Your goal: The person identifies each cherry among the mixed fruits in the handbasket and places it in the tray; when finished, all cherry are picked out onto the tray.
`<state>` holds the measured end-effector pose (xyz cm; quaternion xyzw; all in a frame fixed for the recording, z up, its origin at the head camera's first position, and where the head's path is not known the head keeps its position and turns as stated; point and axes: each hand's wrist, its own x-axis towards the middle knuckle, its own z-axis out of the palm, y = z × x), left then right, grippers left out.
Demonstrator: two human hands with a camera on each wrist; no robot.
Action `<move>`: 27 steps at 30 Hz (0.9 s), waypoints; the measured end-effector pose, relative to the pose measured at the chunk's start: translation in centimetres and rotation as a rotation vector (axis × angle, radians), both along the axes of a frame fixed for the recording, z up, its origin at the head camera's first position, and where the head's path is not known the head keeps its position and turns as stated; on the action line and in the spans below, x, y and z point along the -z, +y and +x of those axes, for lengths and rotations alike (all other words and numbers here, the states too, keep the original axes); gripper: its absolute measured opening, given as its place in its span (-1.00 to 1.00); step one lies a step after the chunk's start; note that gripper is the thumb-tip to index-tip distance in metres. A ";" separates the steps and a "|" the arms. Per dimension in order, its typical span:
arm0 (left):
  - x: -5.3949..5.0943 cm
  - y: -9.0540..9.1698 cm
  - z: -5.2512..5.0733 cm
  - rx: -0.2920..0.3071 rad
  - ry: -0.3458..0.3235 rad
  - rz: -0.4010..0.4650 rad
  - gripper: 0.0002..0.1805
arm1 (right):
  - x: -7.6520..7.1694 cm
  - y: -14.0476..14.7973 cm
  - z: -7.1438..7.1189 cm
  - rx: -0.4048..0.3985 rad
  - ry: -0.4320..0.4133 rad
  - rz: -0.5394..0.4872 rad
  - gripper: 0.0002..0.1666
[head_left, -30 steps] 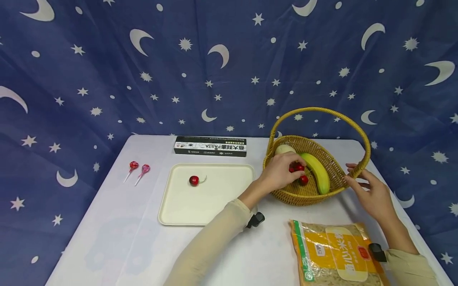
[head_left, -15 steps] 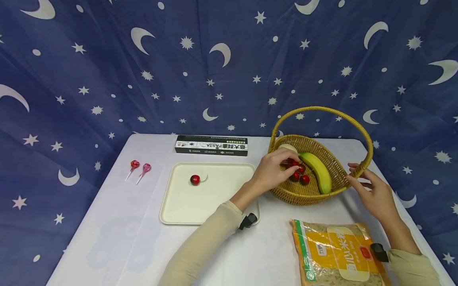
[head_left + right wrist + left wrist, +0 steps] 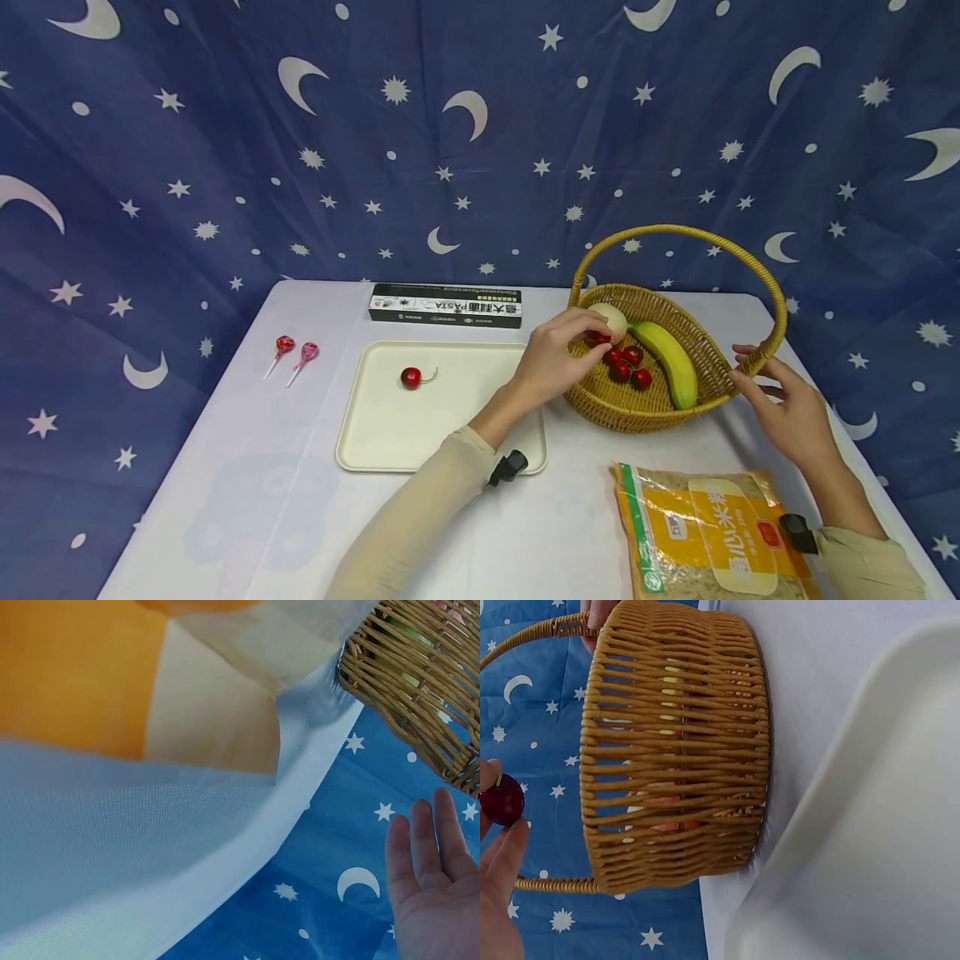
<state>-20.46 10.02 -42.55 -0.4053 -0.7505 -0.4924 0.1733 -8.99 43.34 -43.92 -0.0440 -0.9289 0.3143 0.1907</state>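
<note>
In the head view, a wicker basket [image 3: 626, 417] with a tall handle stands at the table's back right. It holds a banana [image 3: 669, 358], several cherries [image 3: 632, 357] and a pale round fruit [image 3: 611, 321]. Over its left side, my left hand [image 3: 553, 357] pinches a cherry by thumb and fingertips; the left wrist view shows this cherry [image 3: 502, 801] close up with its green stem. My right hand [image 3: 791, 412] holds the basket's right end where handle meets rim, thumb in front and fingers partly hidden behind; three fingers look straight in the right wrist view.
A cream tray [image 3: 420, 433] with one cherry [image 3: 411, 378] lies left of the basket. Behind it is a black pasta box [image 3: 446, 306]. Two lollipops [image 3: 284, 344] lie at the left. A yellow noodle bag [image 3: 708, 529] sits in front of the basket.
My left hand has drawn left within the basket, bringing a cherry along and uncovering the other cherries and more of the pale fruit. My right hand stays at the handle.
</note>
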 end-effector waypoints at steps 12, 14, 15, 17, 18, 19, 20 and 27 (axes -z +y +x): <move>-0.1 -3.1 0.0 -0.006 -0.021 0.089 -0.83 | 0.0 0.0 0.0 -0.003 0.012 -0.014 -0.48; -0.1 -3.8 0.0 -0.012 -0.030 0.112 -0.84 | 0.0 0.0 0.0 -0.003 0.011 -0.015 -0.48; -0.1 -4.2 0.1 -0.012 -0.035 0.122 -0.84 | 0.0 0.0 0.0 -0.002 0.011 -0.017 -0.47; -0.2 -4.8 0.0 -0.011 -0.046 0.130 -0.84 | 0.0 0.2 0.2 0.006 0.008 -0.020 -0.47; -0.2 -5.0 0.0 -0.012 -0.051 0.132 -0.84 | 0.0 0.2 0.2 0.009 0.007 -0.020 -0.47; -0.2 -5.3 0.0 -0.013 -0.055 0.135 -0.84 | 0.0 0.2 0.2 0.012 0.005 -0.022 -0.47; -0.2 -5.5 0.0 -0.014 -0.058 0.136 -0.84 | 0.0 0.3 0.2 0.012 0.004 -0.024 -0.46; -0.1 -7.4 0.2 -0.052 -0.042 0.136 -0.85 | 0.3 0.1 0.0 0.008 0.000 -0.038 -0.46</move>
